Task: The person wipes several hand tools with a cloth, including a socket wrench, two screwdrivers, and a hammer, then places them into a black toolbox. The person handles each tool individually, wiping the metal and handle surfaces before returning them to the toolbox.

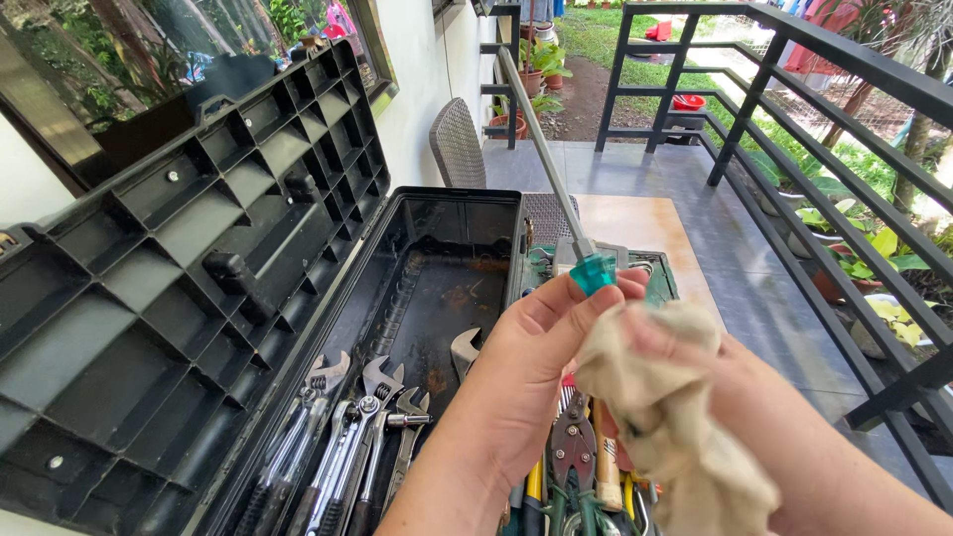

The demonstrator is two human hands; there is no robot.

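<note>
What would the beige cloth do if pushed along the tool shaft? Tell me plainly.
The crumpled beige cloth in the right hand is probably floppy: it bunches and hangs in folds. It likely weighs little and would wrap around the grey-shafted, teal-handled screwdriver held by the left hand, not slide stiffly.

Both forearms are bare, with no sleeves, gloves, rings or watch on the left hand (526, 362) or right hand (695, 382).

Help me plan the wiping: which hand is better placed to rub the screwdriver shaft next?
Probably the right hand: it holds the cloth beside the screwdriver, while the left hand grips its teal handle.
</note>
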